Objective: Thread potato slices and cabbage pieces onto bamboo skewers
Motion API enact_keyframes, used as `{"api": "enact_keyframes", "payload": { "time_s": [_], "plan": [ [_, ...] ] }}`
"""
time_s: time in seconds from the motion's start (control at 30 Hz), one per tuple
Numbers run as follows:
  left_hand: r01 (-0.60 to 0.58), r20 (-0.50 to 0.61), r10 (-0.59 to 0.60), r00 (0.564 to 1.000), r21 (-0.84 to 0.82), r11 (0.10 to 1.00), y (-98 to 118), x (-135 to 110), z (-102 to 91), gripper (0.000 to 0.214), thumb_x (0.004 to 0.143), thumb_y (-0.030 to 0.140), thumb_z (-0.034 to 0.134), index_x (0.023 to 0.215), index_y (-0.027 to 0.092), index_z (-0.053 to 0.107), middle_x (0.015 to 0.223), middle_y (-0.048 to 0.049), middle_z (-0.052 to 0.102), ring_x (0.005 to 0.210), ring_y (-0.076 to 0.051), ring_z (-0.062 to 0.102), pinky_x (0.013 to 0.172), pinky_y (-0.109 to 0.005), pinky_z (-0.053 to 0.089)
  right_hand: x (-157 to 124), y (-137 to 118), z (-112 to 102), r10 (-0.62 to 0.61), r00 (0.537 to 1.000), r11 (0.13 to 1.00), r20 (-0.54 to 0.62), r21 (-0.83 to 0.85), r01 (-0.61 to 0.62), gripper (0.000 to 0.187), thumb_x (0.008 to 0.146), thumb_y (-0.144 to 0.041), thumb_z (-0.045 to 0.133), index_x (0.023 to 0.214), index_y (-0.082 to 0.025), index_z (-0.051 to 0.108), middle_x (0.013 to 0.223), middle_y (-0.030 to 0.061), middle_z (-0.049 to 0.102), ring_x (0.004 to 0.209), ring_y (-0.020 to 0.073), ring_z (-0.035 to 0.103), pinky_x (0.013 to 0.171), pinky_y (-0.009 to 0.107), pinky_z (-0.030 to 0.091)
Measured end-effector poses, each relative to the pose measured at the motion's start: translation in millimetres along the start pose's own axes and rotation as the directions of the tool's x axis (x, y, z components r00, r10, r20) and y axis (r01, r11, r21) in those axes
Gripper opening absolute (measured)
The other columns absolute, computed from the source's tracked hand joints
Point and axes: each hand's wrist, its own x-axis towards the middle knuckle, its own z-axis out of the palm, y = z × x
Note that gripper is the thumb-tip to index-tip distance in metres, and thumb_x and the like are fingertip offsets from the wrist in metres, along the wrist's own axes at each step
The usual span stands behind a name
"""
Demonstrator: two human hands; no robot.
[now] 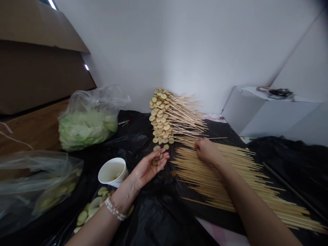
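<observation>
My left hand point(151, 167), palm up with curled fingers, holds a few round pale slices point(154, 163) that look like potato. It is just below a stack of skewered slices point(161, 116), whose bare stick ends point right. A couple of single slices point(166, 147) show at the stack's near end, close to my left fingertips. My right hand point(206, 150) is closed in a pinch at the far edge of a wide layer of loose wooden skewers point(205, 177). It appears to grip a skewer point(217, 138), though its fingers partly hide the grip.
A white tub point(112, 172) stands left of my left forearm, with more slices point(83, 216) below it. Clear bags hold cabbage point(85, 130) and pale pieces point(57, 191). Black plastic sheeting point(159, 212) covers the surface. A white box point(263, 109) stands at the right against the wall.
</observation>
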Motion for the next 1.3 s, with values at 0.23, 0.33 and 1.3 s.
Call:
{"api": "enact_keyframes", "payload": {
  "time_s": [0.23,0.33,1.3],
  "plan": [
    [-0.176,-0.131,0.166,0.977,-0.069,0.982,2.7,1.8,0.8,0.026,0.092,0.02,0.049,0.088,0.006,0.069,0.089,-0.0123,0.071,0.085,-0.016,0.067,0.077,-0.025,0.056,-2.5,-5.5,2.9,-0.016,1.0,0.997,-0.01,-0.076,0.015,0.023,0.083,-0.01,0.046,0.085,-0.012,0.069,0.092,0.0167,0.067,0.09,0.0244,0.056,0.072,0.03,0.037],
    [-0.236,-0.157,0.23,0.96,-0.023,0.971,3.4,2.7,-1.3,0.022,0.089,0.017,0.051,0.086,0.006,0.07,0.084,-0.0098,0.07,0.075,-0.012,0.066,0.067,-0.021,0.055,-2.5,-8.2,2.6,-0.041,0.999,0.995,-0.021,-0.093,0.039,0.022,0.085,-0.012,0.046,0.088,-0.01,0.068,0.094,0.0174,0.067,0.091,0.0253,0.056,0.075,0.032,0.038],
    [-0.223,-0.131,0.264,0.955,0.265,0.938,-4.9,6.7,-7.4,0.014,0.071,0.007,0.069,0.084,0.011,0.072,0.071,-0.003,0.064,0.053,-0.004,0.055,0.046,-0.012,0.041,-15.7,-64.7,-9.1,-0.241,0.967,0.97,-0.087,-0.043,0.238,0.031,0.088,-0.011,0.041,0.116,-0.02,0.054,0.108,0.01,0.062,0.088,0.0196,0.06,0.067,0.027,0.039]
  ]
}}
